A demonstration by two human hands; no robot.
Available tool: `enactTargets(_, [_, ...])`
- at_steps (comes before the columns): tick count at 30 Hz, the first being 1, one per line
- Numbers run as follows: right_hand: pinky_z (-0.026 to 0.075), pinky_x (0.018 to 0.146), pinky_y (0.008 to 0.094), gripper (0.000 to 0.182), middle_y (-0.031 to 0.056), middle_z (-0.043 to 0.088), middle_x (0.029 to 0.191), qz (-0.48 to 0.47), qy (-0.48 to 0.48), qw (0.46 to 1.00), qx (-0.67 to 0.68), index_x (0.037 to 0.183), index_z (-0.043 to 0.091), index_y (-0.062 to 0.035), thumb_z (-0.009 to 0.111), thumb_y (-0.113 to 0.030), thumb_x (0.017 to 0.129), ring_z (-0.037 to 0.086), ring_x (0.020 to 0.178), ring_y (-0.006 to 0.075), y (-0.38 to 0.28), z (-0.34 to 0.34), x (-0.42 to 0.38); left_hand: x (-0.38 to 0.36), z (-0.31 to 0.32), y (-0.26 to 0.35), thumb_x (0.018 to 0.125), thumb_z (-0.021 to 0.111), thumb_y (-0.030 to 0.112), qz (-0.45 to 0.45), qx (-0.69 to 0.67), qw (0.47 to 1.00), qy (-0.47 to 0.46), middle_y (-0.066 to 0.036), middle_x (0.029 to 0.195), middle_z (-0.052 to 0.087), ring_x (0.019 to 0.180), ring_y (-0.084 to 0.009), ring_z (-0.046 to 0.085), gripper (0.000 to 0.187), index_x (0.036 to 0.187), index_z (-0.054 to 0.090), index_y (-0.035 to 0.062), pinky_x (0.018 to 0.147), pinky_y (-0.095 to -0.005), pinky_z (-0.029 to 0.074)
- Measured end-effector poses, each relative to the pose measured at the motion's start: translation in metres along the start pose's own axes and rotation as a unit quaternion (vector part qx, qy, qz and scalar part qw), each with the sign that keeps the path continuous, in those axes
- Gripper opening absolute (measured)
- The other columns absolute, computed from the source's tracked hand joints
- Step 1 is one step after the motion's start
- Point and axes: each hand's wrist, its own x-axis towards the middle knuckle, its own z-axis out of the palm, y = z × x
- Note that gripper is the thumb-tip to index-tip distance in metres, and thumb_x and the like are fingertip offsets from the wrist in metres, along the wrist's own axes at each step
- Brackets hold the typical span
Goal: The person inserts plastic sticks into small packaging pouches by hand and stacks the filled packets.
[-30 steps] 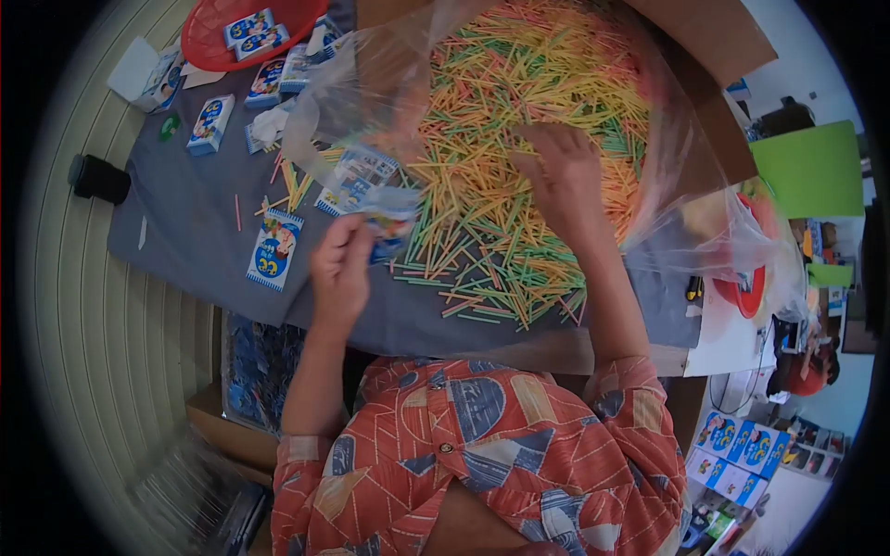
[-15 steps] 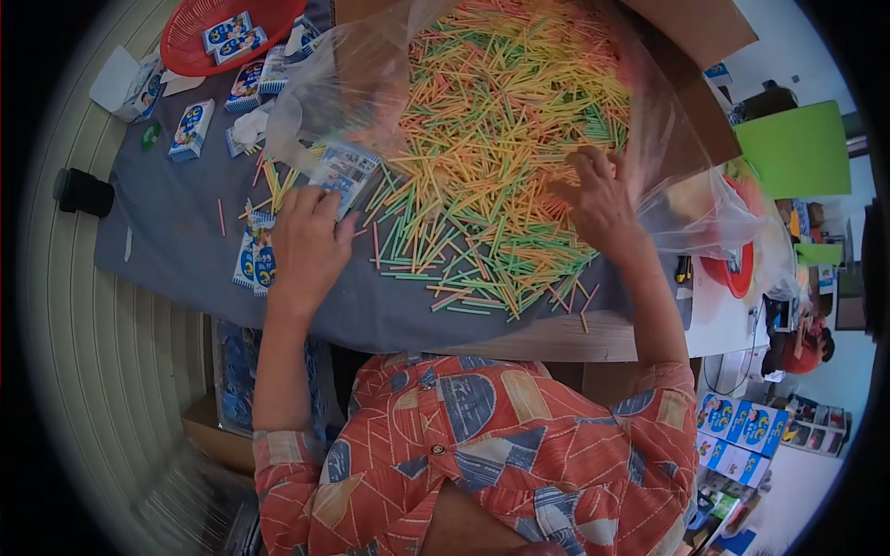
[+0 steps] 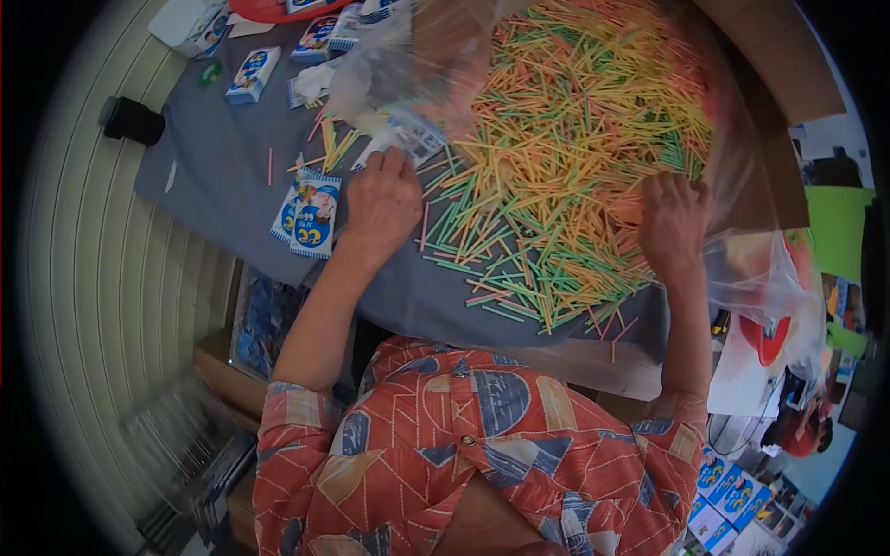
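My left hand (image 3: 382, 206) is at the lower edge of a blue-and-white packet (image 3: 425, 137), its fingers bent and closed on that edge; the thumb is hidden. Clear plastic partly covers the packet. My right hand (image 3: 674, 222) reaches into the right side of a big heap of thin pink, yellow, green and orange sticks (image 3: 575, 157). Its fingers are close together and bent down onto the sticks, with the fingertips partly hidden. Two printed packets (image 3: 315, 215) lie overlapping to the left of my left hand.
A cardboard box (image 3: 760, 130) with a clear plastic liner (image 3: 742, 264) surrounds the heap. Several packets, one a blue-and-white packet (image 3: 252, 74), and a red basket (image 3: 278, 11) are at the back left. A black cylinder (image 3: 133, 120) stands at the grey cloth's (image 3: 222, 185) left edge.
The view has shifted, so the table appears farther right and down. My right hand's fingers, spread before, are now closer together in the sticks. My left hand remains by the packet.
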Motion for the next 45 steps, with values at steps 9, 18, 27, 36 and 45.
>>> enactTargets(9, [0.047, 0.069, 0.0515, 0.024, 0.0192, 0.066, 0.079, 0.143, -0.004, 0.974, 0.175, 0.103, 0.054, -0.0037, 0.057, -0.011, 0.080, 0.064, 0.077, 0.0422, 0.013, 0.028, 0.002, 0.007, -0.027, -0.003, 0.076, 0.073, 0.008, -0.128, -0.202, 0.971, 0.001, -0.011, 0.088, 0.063, 0.086, -0.0322, 0.062, 0.009, 0.082, 0.069, 0.0035, 0.069, -0.0436, 0.052])
enactTargets(18, [0.050, 0.066, 0.0386, 0.024, 0.0158, 0.067, 0.084, 0.184, 0.015, 0.954, 0.235, 0.108, 0.065, -0.0086, 0.066, -0.023, 0.089, 0.064, 0.077, 0.0357, 0.012, 0.027, 0.026, 0.012, -0.017, -0.023, 0.077, 0.071, 0.007, -0.023, -0.105, 0.994, 0.008, -0.013, 0.087, 0.061, 0.084, -0.0337, 0.060, 0.008, 0.084, 0.071, 0.0031, 0.069, -0.0446, 0.051])
enactTargets(27, [0.048, 0.074, 0.0315, 0.035, 0.0023, 0.063, 0.078, 0.249, 0.143, 0.697, 0.657, 0.119, 0.065, -0.0012, 0.055, -0.030, 0.102, 0.057, 0.079, 0.0109, -0.001, 0.010, 0.038, 0.001, -0.019, -0.025, 0.077, 0.071, 0.003, -0.072, -0.150, 0.986, -0.021, -0.012, 0.081, 0.060, 0.084, -0.0314, 0.062, 0.006, 0.082, 0.068, 0.0010, 0.067, -0.0427, 0.050])
enactTargets(36, [0.043, 0.068, 0.0273, 0.045, -0.0031, 0.042, 0.060, 0.234, 0.130, 0.546, 0.794, 0.117, 0.063, 0.0031, 0.046, -0.037, 0.105, 0.038, 0.058, 0.0097, 0.020, 0.051, 0.034, 0.003, -0.021, -0.024, 0.078, 0.066, -0.001, -0.079, -0.152, 0.985, 0.031, -0.016, 0.088, 0.063, 0.084, -0.0348, 0.061, 0.002, 0.080, 0.067, -0.0007, 0.073, -0.0452, 0.050])
enactTargets(45, [0.045, 0.097, 0.0350, 0.053, 0.0126, 0.069, 0.103, 0.250, 0.169, 0.601, 0.740, 0.124, 0.058, 0.0002, 0.035, -0.044, 0.107, 0.062, 0.103, 0.0218, -0.004, 0.030, 0.038, 0.011, -0.043, -0.024, 0.078, 0.072, 0.000, -0.162, -0.313, 0.935, -0.044, -0.011, 0.074, 0.062, 0.069, -0.0242, 0.061, 0.003, 0.078, 0.070, -0.0015, 0.063, -0.0360, 0.048])
